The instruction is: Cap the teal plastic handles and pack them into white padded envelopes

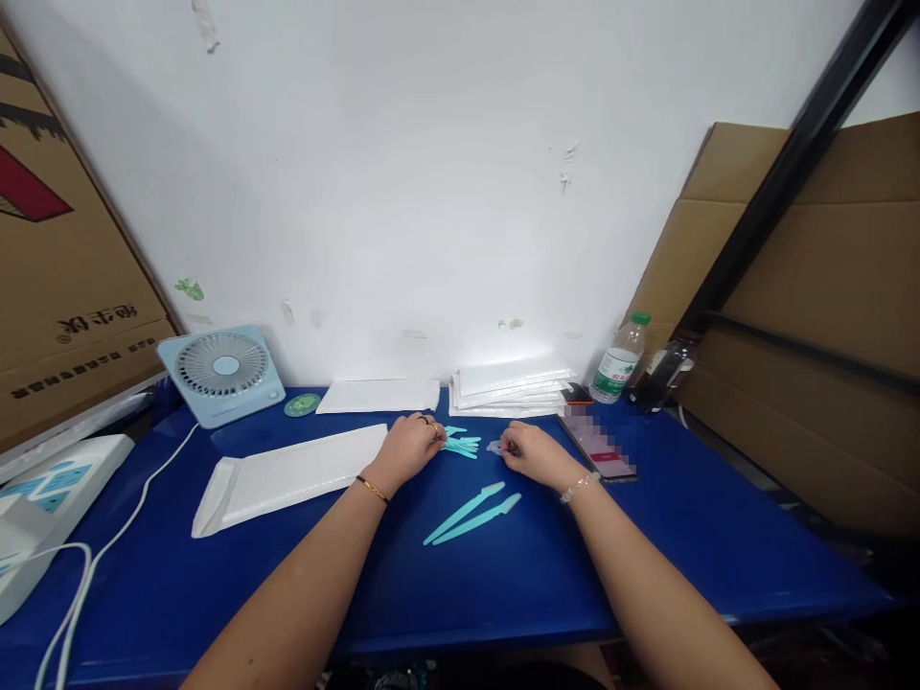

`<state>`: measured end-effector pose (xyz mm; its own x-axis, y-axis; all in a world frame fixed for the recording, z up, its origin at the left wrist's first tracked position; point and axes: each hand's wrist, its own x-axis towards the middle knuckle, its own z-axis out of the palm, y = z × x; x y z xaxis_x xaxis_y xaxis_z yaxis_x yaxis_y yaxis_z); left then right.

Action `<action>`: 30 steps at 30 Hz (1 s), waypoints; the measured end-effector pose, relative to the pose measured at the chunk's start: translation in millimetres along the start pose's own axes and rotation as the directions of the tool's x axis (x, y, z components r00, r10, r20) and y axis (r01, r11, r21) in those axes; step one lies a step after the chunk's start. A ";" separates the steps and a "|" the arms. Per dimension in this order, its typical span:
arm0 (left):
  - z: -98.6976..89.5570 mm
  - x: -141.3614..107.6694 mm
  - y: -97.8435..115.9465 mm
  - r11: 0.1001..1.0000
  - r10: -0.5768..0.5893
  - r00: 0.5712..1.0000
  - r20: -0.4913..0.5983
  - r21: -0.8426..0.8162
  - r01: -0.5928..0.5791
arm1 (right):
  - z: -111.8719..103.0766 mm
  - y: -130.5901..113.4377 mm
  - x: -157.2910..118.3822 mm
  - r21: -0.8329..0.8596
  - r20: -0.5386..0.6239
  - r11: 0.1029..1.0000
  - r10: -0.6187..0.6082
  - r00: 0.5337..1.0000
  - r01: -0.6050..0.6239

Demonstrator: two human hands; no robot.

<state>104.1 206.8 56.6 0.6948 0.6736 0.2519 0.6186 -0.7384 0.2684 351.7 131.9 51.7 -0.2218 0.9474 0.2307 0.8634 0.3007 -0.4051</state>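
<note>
My left hand (413,446) is closed at the near end of a small bunch of turquoise eyebrow razors (461,446), whose other ends fan out to the right. My right hand (536,452) pinches a small translucent piece (494,447), possibly plastic; its kind is unclear. Two more turquoise razors (471,517) lie side by side on the blue table, nearer to me and between my forearms. To the left of my left hand, a long white padded envelope (287,479) lies flat with its flap end toward the left.
Against the wall are a stack of white envelopes (510,391), a single envelope (379,395), a green round coaster (302,405) and a blue fan (224,369). A phone (600,446), a water bottle (619,359) and a dark bottle (662,374) stand or lie rightward. A power strip (68,508) with cables is left.
</note>
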 end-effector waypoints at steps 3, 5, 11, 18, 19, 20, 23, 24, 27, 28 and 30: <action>-0.4 0.6 0.0 1.000 -0.027 1.000 0.003 -0.003 0.028 | -1.9 -5.7 -0.3 0.126 -0.014 0.992 0.020 1.000 -0.018; -0.1 1.0 -0.6 0.998 -0.050 0.999 0.008 -0.043 0.050 | -3.2 -8.8 -0.1 0.186 -0.043 0.982 0.037 0.998 -0.028; 3.0 0.6 -0.1 0.923 -0.117 0.993 0.033 -0.366 0.121 | -5.7 -13.5 1.2 0.280 -0.166 0.960 0.062 0.984 -0.013; 5.8 2.0 2.2 0.822 -0.132 0.986 0.106 -0.544 0.169 | -5.6 -13.5 1.3 0.287 -0.186 0.958 0.057 0.981 -0.001; 5.6 1.8 3.1 0.824 -0.126 0.987 0.104 -0.542 0.163 | -4.7 -14.7 1.4 0.289 -0.182 0.957 0.049 0.982 0.005; 5.3 1.4 4.4 0.828 -0.117 0.988 0.102 -0.539 0.154 | -3.5 -16.5 1.4 0.292 -0.174 0.956 0.039 0.984 0.013; 4.1 -0.1 10.0 0.835 -0.093 0.990 0.106 -0.533 0.136 | 0.3 -22.5 1.8 0.293 -0.142 0.955 0.000 0.990 0.042; 3.7 -0.5 11.9 0.837 -0.085 0.990 0.112 -0.530 0.132 | 1.2 -23.3 2.0 0.292 -0.126 0.955 -0.015 0.992 0.052; 3.2 -1.2 14.8 0.833 -0.076 0.989 0.123 -0.537 0.131 | 0.9 -17.5 3.4 0.276 -0.113 0.958 -0.041 0.993 0.071; 3.3 -1.1 14.4 0.827 -0.083 0.989 0.123 -0.545 0.137 | 0.1 -12.6 4.1 0.251 -0.126 0.965 -0.043 0.991 0.074; 4.3 -0.5 11.6 0.809 -0.115 0.986 0.125 -0.564 0.165 | -1.5 -1.3 5.7 0.146 -0.150 0.986 -0.057 0.987 0.079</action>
<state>112.5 197.8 55.6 0.6597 0.7447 0.1014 0.4089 -0.4689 0.7830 350.0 136.7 54.8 -0.2003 0.9015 0.3836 0.7679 0.3876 -0.5100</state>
